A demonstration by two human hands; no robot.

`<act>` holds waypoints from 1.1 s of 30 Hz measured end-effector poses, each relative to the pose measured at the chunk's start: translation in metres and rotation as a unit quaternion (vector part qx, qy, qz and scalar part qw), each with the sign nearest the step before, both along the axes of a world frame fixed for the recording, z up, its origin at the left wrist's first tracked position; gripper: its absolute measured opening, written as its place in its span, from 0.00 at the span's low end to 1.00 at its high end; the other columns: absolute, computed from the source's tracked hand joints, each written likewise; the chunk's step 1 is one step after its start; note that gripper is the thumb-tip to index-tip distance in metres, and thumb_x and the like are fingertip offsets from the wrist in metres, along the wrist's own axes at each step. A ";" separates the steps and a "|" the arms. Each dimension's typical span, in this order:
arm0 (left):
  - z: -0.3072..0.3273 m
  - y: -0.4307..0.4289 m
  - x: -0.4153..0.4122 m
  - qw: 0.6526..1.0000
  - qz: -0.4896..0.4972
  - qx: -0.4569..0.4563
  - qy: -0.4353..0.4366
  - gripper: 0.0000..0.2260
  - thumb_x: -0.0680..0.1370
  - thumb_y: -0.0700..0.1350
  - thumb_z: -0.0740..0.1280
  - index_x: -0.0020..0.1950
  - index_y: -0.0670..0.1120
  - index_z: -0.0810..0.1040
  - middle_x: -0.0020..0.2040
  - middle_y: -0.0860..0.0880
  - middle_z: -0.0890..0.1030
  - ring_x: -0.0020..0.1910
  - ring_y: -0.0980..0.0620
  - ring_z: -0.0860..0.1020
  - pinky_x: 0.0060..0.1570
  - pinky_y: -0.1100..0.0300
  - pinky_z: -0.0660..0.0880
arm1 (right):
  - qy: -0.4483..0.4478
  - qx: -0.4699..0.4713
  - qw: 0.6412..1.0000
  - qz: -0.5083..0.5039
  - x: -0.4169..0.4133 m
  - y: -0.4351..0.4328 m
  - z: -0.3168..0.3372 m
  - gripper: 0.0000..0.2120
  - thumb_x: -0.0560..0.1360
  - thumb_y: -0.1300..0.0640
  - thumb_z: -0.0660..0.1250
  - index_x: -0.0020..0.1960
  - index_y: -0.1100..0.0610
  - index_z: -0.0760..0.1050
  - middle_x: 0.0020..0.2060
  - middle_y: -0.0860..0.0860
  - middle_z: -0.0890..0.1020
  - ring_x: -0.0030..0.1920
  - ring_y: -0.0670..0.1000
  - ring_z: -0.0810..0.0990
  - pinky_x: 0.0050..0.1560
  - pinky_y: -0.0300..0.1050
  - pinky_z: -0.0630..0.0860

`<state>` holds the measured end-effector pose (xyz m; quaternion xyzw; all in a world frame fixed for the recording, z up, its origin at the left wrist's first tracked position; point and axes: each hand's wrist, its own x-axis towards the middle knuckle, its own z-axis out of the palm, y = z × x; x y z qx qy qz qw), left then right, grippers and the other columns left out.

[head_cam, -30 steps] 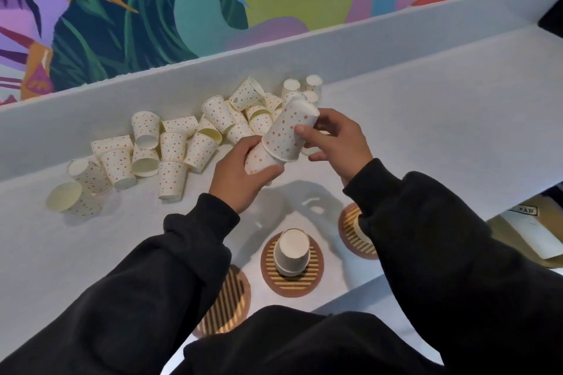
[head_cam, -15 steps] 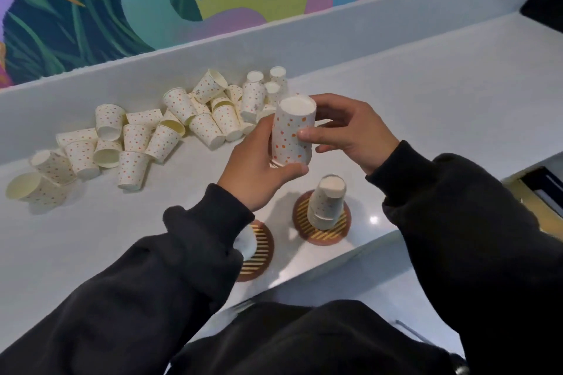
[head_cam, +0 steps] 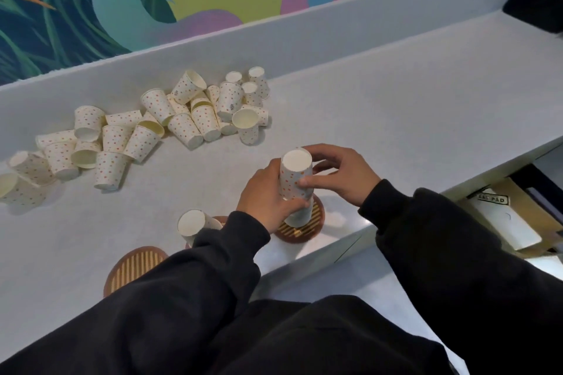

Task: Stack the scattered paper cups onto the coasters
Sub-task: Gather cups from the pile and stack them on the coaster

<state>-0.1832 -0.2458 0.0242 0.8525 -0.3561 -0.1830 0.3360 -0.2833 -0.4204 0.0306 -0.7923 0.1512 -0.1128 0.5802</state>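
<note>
- Head view, change: half a sec ago the held cup (head_cam: 295, 175) was up in the air, above & left of the right coaster (head_cam: 316, 218). Now it's down right over the lower cup (head_cam: 301, 218) standing there. Can't tell if it's fully seated.
- Grip: left hand (head_cam: 268, 196) wraps fingers + thumb round the held cup's lower part. Right hand (head_cam: 341, 172) pinches its upper side, thumb in front, fingers behind.
- Meaning: prob. mid-placement. This coaster's stack gets taller, and letting go looks like the next step.
- Look of the held cup: white paper w/ orange/red dots, upside down, flat base facing up, roughly upright.
- Other coasters: middle coaster (head_cam: 221, 218) is mostly under the left sleeve and carries one upturned cup (head_cam: 192, 222), which leans. Left coaster (head_cam: 134, 265) shows no cup.
- Loose cups (head_cam: 182, 119): a big pile lies at the far side of the counter (head_cam: 396, 131), many on their sides, so the task looks early.
</note>
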 end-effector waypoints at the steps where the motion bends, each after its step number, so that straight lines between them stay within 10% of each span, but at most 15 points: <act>1: -0.006 -0.001 -0.002 1.000 -0.001 0.006 0.002 0.35 0.68 0.56 0.80 0.70 0.52 0.69 0.61 0.51 0.80 0.57 0.49 0.79 0.56 0.49 0.80 | 0.005 -0.001 1.000 0.000 -0.002 0.000 -0.007 0.24 0.69 0.57 0.82 0.64 0.50 0.82 0.56 0.44 0.86 0.58 0.45 0.83 0.60 0.46 0.79; 25: -0.033 -0.002 -0.009 0.997 -0.035 0.036 0.066 0.45 0.67 0.53 0.83 0.77 0.56 0.61 0.72 0.53 0.73 0.70 0.49 0.72 0.64 0.61 0.67 | 0.123 -0.103 0.987 0.021 -0.014 0.005 -0.073 0.28 0.69 0.51 0.81 0.66 0.44 0.76 0.57 0.40 0.82 0.57 0.41 0.79 0.54 0.32 0.71; 28: -0.010 0.006 -0.009 0.998 -0.058 -0.002 -0.040 0.46 0.70 0.58 0.79 0.80 0.60 0.54 0.79 0.53 0.62 0.75 0.53 0.64 0.70 0.60 0.61 | 0.127 -0.102 0.986 0.022 -0.017 0.002 -0.077 0.26 0.70 0.49 0.80 0.65 0.42 0.76 0.57 0.38 0.82 0.56 0.38 0.79 0.56 0.32 0.72; 33: -0.015 0.016 -0.011 0.961 -0.123 -0.025 -0.247 0.24 0.75 0.51 0.72 0.70 0.52 0.73 0.75 0.49 0.70 0.69 0.47 0.71 0.63 0.48 0.76 | 0.129 -0.085 0.988 0.021 -0.017 0.006 -0.079 0.24 0.72 0.50 0.79 0.64 0.42 0.76 0.55 0.40 0.83 0.56 0.39 0.79 0.54 0.30 0.72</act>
